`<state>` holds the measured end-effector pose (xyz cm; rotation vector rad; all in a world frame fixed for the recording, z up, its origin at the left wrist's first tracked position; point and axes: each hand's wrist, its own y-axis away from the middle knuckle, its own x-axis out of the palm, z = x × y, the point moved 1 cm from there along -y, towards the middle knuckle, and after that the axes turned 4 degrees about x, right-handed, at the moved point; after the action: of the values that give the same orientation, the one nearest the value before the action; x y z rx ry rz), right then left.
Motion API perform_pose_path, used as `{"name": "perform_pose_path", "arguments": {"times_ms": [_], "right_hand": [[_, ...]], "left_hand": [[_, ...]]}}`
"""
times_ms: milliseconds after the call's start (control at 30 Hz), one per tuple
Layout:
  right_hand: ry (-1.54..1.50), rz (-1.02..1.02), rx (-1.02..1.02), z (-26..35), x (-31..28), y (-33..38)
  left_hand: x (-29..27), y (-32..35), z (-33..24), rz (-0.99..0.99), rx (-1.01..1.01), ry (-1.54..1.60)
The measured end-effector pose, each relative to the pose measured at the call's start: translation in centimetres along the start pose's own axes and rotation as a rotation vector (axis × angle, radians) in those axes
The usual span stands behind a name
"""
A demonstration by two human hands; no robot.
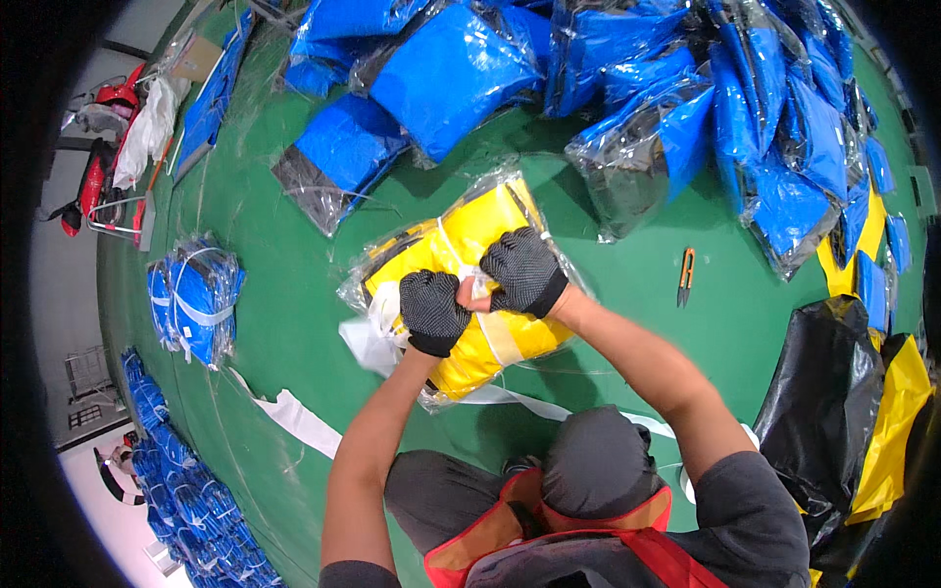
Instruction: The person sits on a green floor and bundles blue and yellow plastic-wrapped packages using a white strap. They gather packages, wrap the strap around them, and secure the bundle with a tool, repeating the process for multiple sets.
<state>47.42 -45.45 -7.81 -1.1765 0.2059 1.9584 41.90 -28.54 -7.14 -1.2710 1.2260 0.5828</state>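
Note:
In front of me lies a yellow folded sheet bundle (475, 230) in clear plastic, tilted on the green floor. A white strip (448, 243) runs around it, and its loose tail hangs past the left side. My left hand (435, 312), in a black dotted glove with a bare thumb showing, is closed on the strip at the bundle's middle. Just right of it and slightly farther away, my right hand (524, 274) in a matching glove is also closed on the strip. The fists nearly touch; where the strip crosses between them is mostly hidden.
Blue folded sheets in clear plastic (456, 78) are heaped along the far side. Orange-handled thread snips (686, 277) lie to the right, near a black and yellow sheet (823, 392). A tied blue bundle (201, 299) sits left, and more blue bundles (186, 480) line the lower left.

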Motion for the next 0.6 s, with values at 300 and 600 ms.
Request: {"name": "perform_pose_path", "arguments": {"times_ms": [300,600], "right_hand": [[0.145,-0.613,1.227,-11.4,-1.8,17.2],[-0.094,-0.159,1.406,-18.9,-0.4,27.7]], "left_hand": [[-9.5,10.0,7.3,0.284,-0.276,0.055],[-7.5,23.1,12.1,0.260,-0.428,0.325]]}}
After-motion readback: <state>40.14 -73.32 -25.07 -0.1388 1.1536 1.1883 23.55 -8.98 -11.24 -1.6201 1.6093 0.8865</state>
